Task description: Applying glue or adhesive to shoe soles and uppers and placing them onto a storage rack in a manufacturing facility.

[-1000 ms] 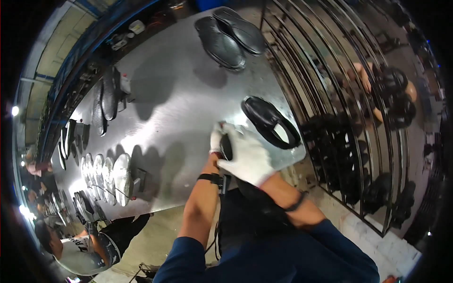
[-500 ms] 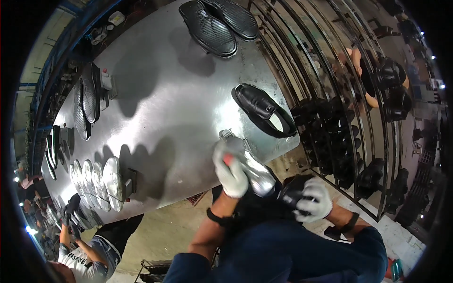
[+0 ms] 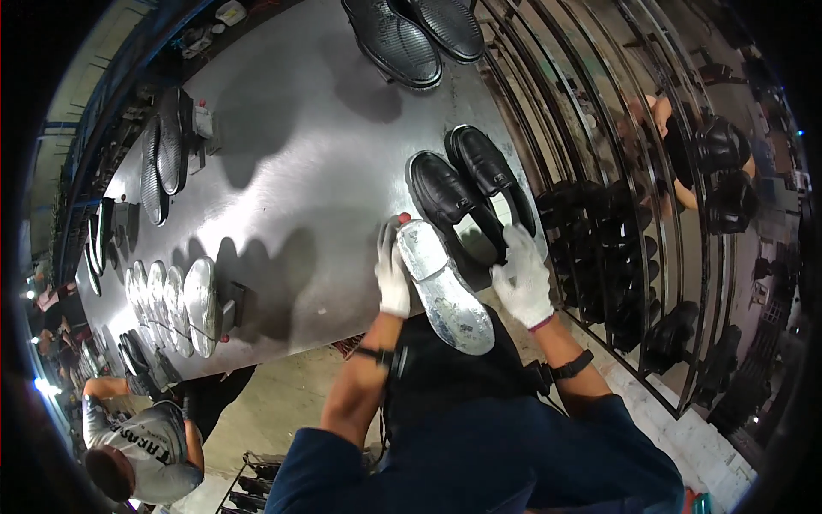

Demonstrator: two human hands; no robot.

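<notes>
A silver metal shoe last with a hinge line across it is tilted over the table's near edge, its flat sole facing up. My left hand, in a white glove, is closed on its side, some fingers hidden behind it. A red knob shows by the last's upper end. Two black slip-on shoes, a left one and a right one, stand side by side on the metal table. My white-gloved right hand is at their heel ends, thumb and fingers apart.
Several silver lasts stand in a row at the table's left. Black shoes with soles showing are at the far edge, and more at far left. A metal rack holds shoes on the right. Another person works at lower left.
My right hand has brought a black shoe from near my body onto the table beside the other one. In my left hand, the last has turned sole up.
</notes>
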